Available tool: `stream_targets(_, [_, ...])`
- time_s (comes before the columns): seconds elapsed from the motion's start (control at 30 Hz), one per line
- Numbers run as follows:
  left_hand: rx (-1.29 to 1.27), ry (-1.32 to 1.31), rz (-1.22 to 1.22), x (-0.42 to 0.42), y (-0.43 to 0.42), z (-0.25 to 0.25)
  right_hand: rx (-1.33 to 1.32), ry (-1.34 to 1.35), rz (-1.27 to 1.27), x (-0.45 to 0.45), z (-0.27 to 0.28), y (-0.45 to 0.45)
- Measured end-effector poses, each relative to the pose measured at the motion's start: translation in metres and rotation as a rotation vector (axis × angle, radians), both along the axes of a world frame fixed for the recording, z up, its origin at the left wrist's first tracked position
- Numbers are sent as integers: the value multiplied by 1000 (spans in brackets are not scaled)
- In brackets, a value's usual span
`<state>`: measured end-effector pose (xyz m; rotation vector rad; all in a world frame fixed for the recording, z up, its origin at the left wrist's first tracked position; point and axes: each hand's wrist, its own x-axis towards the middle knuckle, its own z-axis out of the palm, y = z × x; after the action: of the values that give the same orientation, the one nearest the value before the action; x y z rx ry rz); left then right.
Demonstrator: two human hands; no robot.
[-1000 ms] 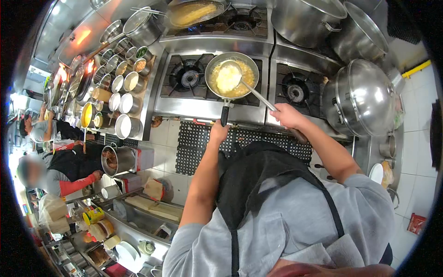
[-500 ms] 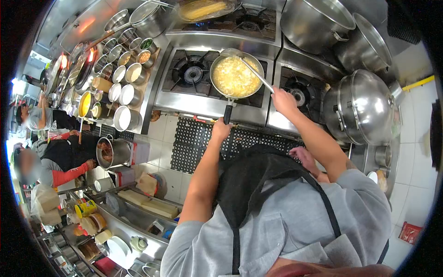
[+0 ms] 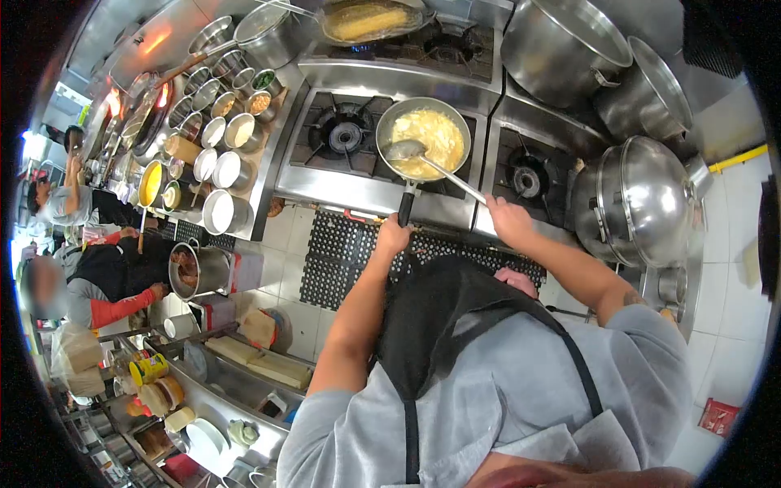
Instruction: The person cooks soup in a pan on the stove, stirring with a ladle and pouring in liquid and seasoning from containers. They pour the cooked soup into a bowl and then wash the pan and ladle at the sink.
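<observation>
My left hand [image 3: 394, 236] is wrapped round the black handle of a round pan [image 3: 384, 122], which rests over a stove burner. Yellow, lumpy food [image 3: 435, 137] lies in the pan. My right hand [image 3: 511, 221] grips a long metal ladle [image 3: 455, 180]; its bowl sits in the food at the pan's left side. Below my right forearm, part of another hand [image 3: 516, 281] shows beside the black apron.
Left of the pan is a bare burner [image 3: 342, 134], with another [image 3: 527, 177] to the right. Metal containers of ingredients [image 3: 230, 169] stand at the left. A large domed pot [image 3: 643, 199] is at the right. Co-workers [image 3: 114, 272] stand far left.
The ladle's bowl has gone from the pan's upper part to its left side, down in the food. My right hand has moved slightly lower. The whole view has shifted a little.
</observation>
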<state>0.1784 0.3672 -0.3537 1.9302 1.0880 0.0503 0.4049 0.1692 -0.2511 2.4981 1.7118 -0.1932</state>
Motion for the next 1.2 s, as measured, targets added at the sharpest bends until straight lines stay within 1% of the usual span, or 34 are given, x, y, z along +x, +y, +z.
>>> stream_targets(0.07, [-57,12,-8,-1,1,1,-9,-18,17,4,4,-11])
stream_targets(0.13, [-71,-1,-11,-1,3,-12,-33,37,2,8,10,-21])
stream_targets(0.23, [27,-11,-31,-2,1,2,-52,116,-77,17,38,-24])
stream_targets(0.27, [-83,90,-37,-1,1,17,3,111,-90,17,41,-31])
stream_targets(0.33, [-193,47,-10,-1,6,-13,28,163,-137,22,52,-32])
stream_targets(0.37, [-62,31,-55,-1,8,-23,85,155,-163,29,43,-36])
stream_targets(0.4, [169,-15,-81,-1,7,-39,90,173,-174,38,38,-31])
stream_targets(0.47, [72,9,-83,-1,9,-40,165,139,-210,44,23,-21])
stream_targets(0.5, [-83,61,-46,1,4,-2,152,159,-232,52,14,-11])
stream_targets(0.53, [-90,37,-54,0,6,-12,144,180,-254,53,3,-7])
stream_targets(0.57, [-46,40,-75,-4,3,-13,212,174,-250,57,-20,-6])
stream_targets(0.6, [11,31,-91,-1,4,-9,166,198,-328,52,-24,2])
stream_targets(0.63, [-58,22,-73,-1,4,1,185,272,-376,46,-35,5])
stream_targets(0.67, [-89,37,-70,-1,6,-3,195,353,-428,37,-50,4])
stream_targets(0.73, [-81,37,-71,0,5,2,274,434,-364,19,-86,2])
stream_targets(0.77, [-98,47,-56,0,5,4,217,842,-557,6,-69,5])
stream_targets(0.8, [-116,58,-44,1,5,5,150,1254,-744,-7,-39,10])
stream_targets(0.83, [-51,72,-55,2,7,-9,191,1514,-849,-11,-25,13])
stream_targets(0.93, [-7,37,-63,0,4,-4,52,1858,-976,-2,15,17])
stream_targets(0.97, [-22,44,-60,-1,4,0,50,1793,-937,-5,21,16])
stream_targets(1.03, [-55,56,-53,0,3,6,65,1562,-848,-11,28,11])
stream_targets(1.07, [-89,13,-45,0,4,-2,68,1445,-805,-13,32,7])
stream_targets(1.13, [-162,-72,-24,-3,7,-26,23,1085,-608,-11,53,0])
stream_targets(1.17, [-142,-55,-24,-3,7,-28,-2,907,-506,-11,60,-3])
stream_targets(1.2, [-70,-11,-47,-3,5,-12,56,787,-448,-11,61,-9])
